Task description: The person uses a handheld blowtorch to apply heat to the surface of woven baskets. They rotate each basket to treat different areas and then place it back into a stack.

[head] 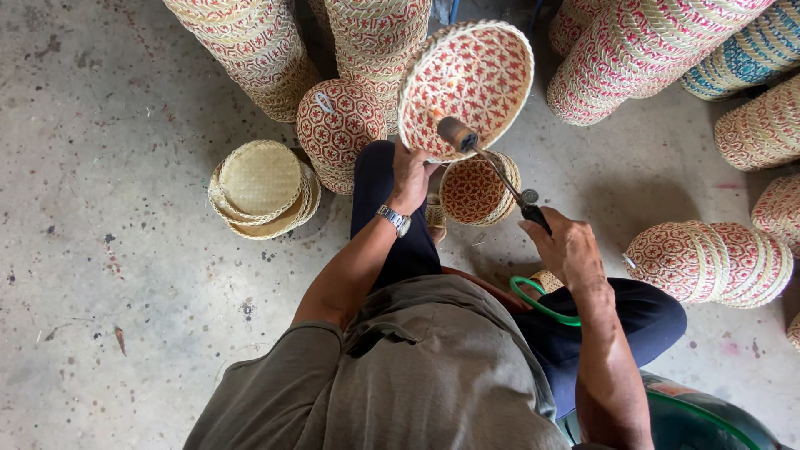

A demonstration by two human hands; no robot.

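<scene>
My left hand [410,177] grips the lower rim of a round woven basket [471,79] with a red and cream pattern, holding it up with its open side toward me. A wristwatch [393,219] sits on that wrist. My right hand [567,246] holds the black handle of a metal torch tool [492,167], whose nozzle end points at the basket's inside near the lower rim. A green hose [537,302] runs from the tool across my lap.
Another small patterned basket [475,190] stands on the concrete floor below the raised one. Plain straw-coloured lids [262,187] are stacked at the left. Tall stacks of red-patterned baskets [250,46] line the back, and more lie at the right [708,262]. A green container [692,421] sits by my right leg.
</scene>
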